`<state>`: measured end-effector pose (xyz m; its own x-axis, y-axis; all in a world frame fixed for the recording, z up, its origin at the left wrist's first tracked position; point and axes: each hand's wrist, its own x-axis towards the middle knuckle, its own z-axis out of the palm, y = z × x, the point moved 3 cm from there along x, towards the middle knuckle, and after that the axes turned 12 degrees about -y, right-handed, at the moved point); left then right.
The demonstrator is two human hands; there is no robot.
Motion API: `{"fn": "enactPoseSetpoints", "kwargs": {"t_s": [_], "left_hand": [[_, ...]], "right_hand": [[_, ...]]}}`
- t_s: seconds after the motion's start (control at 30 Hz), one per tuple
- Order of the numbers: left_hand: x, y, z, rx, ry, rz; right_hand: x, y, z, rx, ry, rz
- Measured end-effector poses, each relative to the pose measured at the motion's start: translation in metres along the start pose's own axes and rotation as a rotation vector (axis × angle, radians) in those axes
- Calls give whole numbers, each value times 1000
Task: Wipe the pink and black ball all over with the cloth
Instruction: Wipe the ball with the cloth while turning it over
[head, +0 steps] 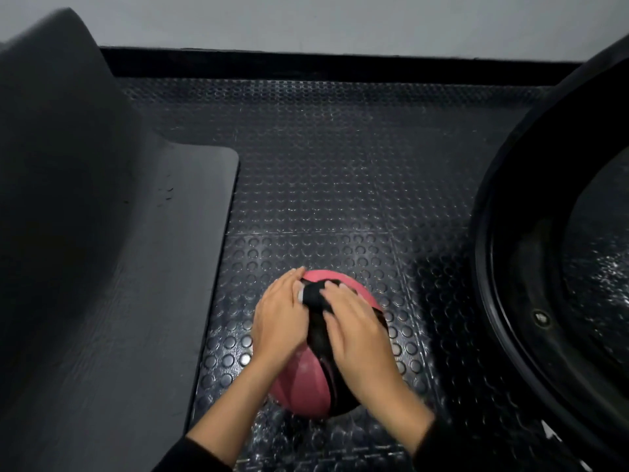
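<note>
Dark studded rubber floor (340, 182) all round you, a grey wall (306, 22) at the far edge, a dark padded block (85, 267) on your left and a big black ring (503, 253) on your right. And right below you, on that floor, sits the pink and black ball (299, 379), close in between your forearms.

Your left hand (282, 315) is spread flat on the ball's left shoulder, fingers straight, gripping nothing, just bracing. Your right hand (357, 332) is on top and to the right, fingers curled over the black cloth (315, 296) with the thumb tucked against it, pressing the bunched cloth onto the crown. Below that a black strip runs down the ball towards you; where cloth ends and the ball's own black band begins, you can't tell from this angle.

So you're mid-wipe, working the top, and by my reading there's plenty left: the near pink face shows bare, and the underside is against the floor and out of sight. Next you'll want that flat left hand to roll the ball so a fresh patch comes up, while the right hand drags the cloth across it. Watch the roll, because a ball on a rubber floor can squirt out from under one palm. Press down as you turn, and don't let the cloth bunch so tight that only a corner touches
</note>
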<state>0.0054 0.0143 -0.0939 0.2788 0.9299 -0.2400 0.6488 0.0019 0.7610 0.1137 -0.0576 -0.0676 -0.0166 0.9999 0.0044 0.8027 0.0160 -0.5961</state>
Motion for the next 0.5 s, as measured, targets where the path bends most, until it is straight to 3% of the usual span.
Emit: {"fn": "enactPoseSetpoints", "kwargs": {"t_s": [0.13,0.3,0.43,0.5], "left_hand": [[0,1,-1,18,-46,28],[4,8,0,62,-33,7],[6,-2,-6,-34,-36,53],[0,-3,-8,-35,-44,95]], "right_hand": [[1,10,-7,63,-54,-56],[62,22,-11,27,-61,178],[-19,-11,12,-21,-3,-71],[-25,-6,10,13,-30,-89]]}}
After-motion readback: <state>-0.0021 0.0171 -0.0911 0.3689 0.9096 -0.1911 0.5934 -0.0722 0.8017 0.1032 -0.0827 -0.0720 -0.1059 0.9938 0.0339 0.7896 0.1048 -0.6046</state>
